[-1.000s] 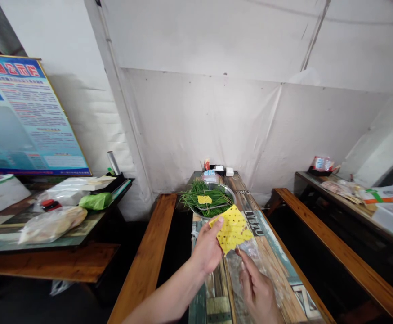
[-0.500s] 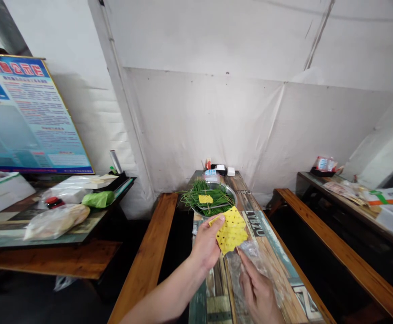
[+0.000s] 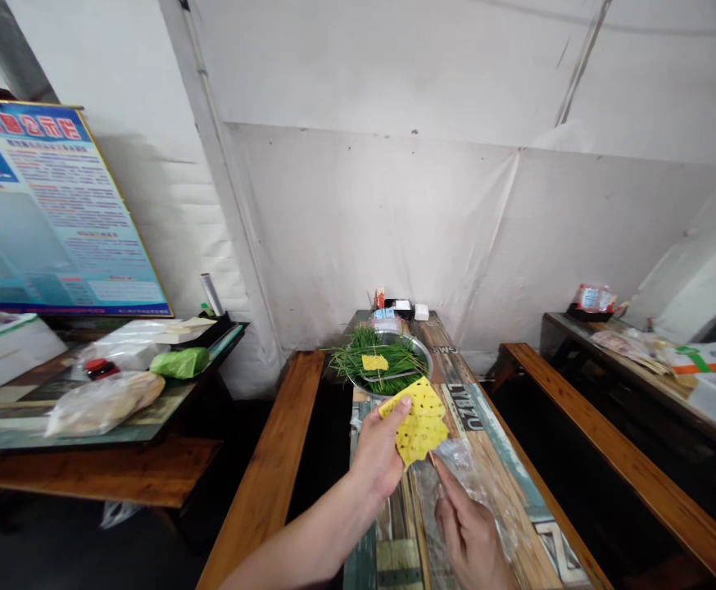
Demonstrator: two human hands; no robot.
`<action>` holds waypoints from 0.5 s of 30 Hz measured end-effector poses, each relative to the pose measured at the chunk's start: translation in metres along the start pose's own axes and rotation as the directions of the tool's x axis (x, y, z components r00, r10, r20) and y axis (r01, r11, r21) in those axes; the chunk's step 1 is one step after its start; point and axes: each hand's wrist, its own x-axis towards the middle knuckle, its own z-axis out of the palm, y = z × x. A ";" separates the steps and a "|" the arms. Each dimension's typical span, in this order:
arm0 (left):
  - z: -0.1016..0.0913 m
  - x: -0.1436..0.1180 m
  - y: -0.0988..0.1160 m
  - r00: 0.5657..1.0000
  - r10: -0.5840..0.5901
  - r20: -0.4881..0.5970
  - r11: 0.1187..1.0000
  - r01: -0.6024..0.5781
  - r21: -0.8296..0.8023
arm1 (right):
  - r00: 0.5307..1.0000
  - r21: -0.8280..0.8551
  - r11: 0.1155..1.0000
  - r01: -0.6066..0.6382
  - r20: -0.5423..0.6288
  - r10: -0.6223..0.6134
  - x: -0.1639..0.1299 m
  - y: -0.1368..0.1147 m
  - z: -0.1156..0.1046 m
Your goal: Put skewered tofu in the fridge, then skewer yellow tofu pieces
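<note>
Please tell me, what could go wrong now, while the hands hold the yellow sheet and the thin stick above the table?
1. The left hand pinches the yellow spotted sheet by one edge only, so it may tear or slip as the thin stick in the right hand meets it.
2. The stick's tip points toward the left fingers and could prick them.
3. The clear plastic bag lies loose on the narrow table and could slide off.

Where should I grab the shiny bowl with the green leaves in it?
Take the metal bowl by its bare right rim, coming from the right side. The green leaves spill over the left and near edges, and a small yellow sheet lies on top, so those sides look harder to grip.
</note>
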 end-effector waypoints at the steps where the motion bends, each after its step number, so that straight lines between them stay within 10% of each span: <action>1: 0.000 0.000 0.000 1.000 -0.001 0.000 1.000 0.001 0.002 | 1.000 -0.002 1.000 -0.004 -0.006 0.004 0.000 0.000 0.000; 15: 0.006 -0.008 -0.004 0.998 0.033 0.053 0.999 -0.035 0.028 | 0.992 -0.052 0.998 0.018 -0.127 -0.024 0.006 -0.005 0.000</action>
